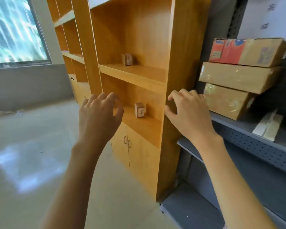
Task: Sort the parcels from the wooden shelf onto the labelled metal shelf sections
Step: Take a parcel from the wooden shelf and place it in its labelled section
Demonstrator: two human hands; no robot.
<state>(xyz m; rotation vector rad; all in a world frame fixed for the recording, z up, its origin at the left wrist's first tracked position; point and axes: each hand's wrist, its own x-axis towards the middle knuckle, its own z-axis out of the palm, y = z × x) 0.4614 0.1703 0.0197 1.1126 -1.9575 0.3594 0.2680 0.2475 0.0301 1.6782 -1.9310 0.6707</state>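
Both hands, left hand (100, 111) and right hand (187, 111), reach empty with fingers loosely spread toward the tall orange wooden shelf (180, 63), where a small brown cardboard parcel (140, 110) stands between and just beyond the fingers, seemingly next to be grasped.

You face an orange-brown wooden shelf (132, 38); right of frame, grey perforated metal shelf (254, 146), tan parcels (234, 76), one red-printed.

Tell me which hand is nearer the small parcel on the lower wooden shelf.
Left, narrowly. The left hand hovers just left of the small parcel; the right hand is further off to its right, at the shelf's side panel.
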